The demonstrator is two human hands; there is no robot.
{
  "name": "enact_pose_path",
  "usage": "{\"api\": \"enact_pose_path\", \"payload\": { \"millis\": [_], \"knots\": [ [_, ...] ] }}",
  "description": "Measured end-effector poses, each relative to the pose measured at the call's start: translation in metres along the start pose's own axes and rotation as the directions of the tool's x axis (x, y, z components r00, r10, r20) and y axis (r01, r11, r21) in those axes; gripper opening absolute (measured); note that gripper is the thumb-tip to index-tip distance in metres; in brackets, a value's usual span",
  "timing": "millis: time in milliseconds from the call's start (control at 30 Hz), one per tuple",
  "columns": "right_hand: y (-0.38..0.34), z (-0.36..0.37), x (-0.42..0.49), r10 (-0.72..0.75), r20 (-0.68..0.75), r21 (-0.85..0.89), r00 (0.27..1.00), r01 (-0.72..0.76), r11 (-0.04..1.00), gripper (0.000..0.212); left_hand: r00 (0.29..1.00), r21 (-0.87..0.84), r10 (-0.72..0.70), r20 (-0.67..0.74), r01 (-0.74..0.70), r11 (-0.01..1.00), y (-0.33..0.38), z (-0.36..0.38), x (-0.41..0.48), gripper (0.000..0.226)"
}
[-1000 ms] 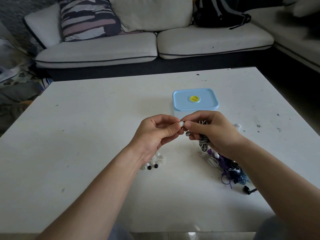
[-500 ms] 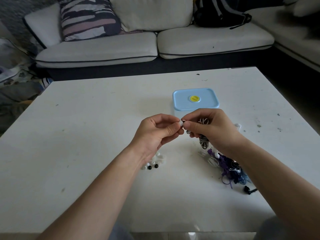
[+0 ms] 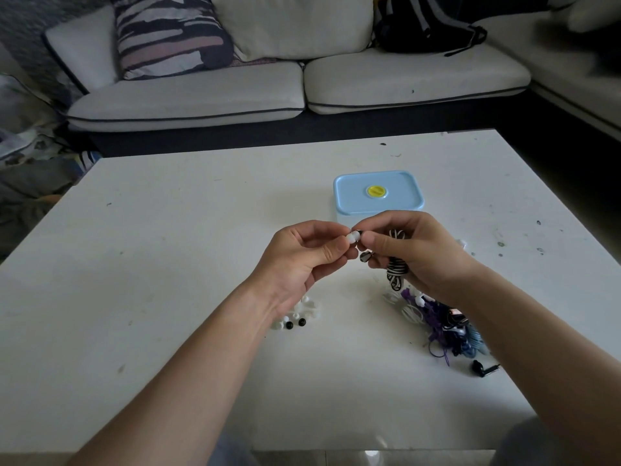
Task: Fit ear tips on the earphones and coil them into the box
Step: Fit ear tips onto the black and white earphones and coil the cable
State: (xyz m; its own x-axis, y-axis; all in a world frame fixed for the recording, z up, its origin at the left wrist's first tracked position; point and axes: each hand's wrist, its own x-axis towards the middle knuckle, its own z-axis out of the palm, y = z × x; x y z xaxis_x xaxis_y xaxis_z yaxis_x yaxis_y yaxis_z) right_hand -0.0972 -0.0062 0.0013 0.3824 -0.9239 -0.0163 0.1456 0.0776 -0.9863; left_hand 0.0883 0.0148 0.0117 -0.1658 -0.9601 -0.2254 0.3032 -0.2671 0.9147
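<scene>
My left hand (image 3: 302,253) pinches a white ear tip (image 3: 352,236) between thumb and forefinger, right against an earbud held by my right hand (image 3: 413,253). That hand also grips a coiled black-and-white striped earphone cable (image 3: 396,274), whose second earbud (image 3: 365,256) dangles just below the fingertips. Both hands hover above the white table (image 3: 168,264), just in front of the box with a light blue lid (image 3: 378,191), which is closed. Loose white and black ear tips (image 3: 295,319) lie under my left wrist.
A tangle of purple, blue and white earphones (image 3: 447,319) lies on the table under my right forearm, with a black plug (image 3: 484,368) beside it. A white sofa (image 3: 302,89) with a striped cushion and a black backpack stands behind the table.
The hands have shifted slightly up and apart, so the white ear tip shows more clearly between the fingertips. Nothing on the table moved.
</scene>
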Motion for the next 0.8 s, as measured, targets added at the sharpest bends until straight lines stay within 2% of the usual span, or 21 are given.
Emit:
{"api": "enact_pose_path", "payload": {
  "millis": [100,200,367,467,567,633,700,800],
  "knots": [
    [-0.002,0.002,-0.001,-0.028,-0.024,-0.032,0.999,0.027,0.999,0.014,1.0,0.007,0.009,-0.014,-0.009,1.0,0.0,0.001,-0.001,0.02],
    [-0.003,0.004,-0.001,-0.08,-0.029,-0.138,0.996,0.075,0.988,0.016,1.0,0.03,0.014,-0.024,-0.014,0.999,0.0,0.001,-0.001,0.015],
    [-0.007,0.001,-0.003,-0.112,-0.028,-0.296,0.993,0.099,0.95,0.004,0.999,0.054,0.019,-0.034,-0.017,0.998,-0.001,0.002,-0.001,0.017],
    [-0.007,0.0,-0.002,-0.056,-0.017,-0.228,0.998,0.051,0.972,0.005,0.995,0.158,0.089,-0.036,-0.082,0.984,0.0,0.003,-0.002,0.013],
    [-0.006,0.002,-0.002,0.031,-0.032,-0.15,0.999,-0.035,0.988,0.004,0.963,0.4,0.262,-0.06,-0.217,0.89,0.0,0.002,0.0,0.01],
    [-0.007,0.003,-0.001,0.079,-0.04,-0.105,0.996,-0.083,0.991,0.004,0.946,0.478,0.32,-0.043,-0.262,0.838,0.0,0.002,0.001,0.011],
    [-0.01,0.004,-0.002,0.117,-0.019,-0.045,0.993,-0.117,0.992,0.004,0.95,0.457,0.308,-0.041,-0.257,0.851,0.001,0.003,0.0,0.011],
    [-0.015,0.002,-0.003,0.148,0.045,0.039,0.988,-0.15,0.988,0.007,0.978,0.293,0.201,-0.054,-0.177,0.94,0.002,0.006,-0.001,0.012]
  ]
}}
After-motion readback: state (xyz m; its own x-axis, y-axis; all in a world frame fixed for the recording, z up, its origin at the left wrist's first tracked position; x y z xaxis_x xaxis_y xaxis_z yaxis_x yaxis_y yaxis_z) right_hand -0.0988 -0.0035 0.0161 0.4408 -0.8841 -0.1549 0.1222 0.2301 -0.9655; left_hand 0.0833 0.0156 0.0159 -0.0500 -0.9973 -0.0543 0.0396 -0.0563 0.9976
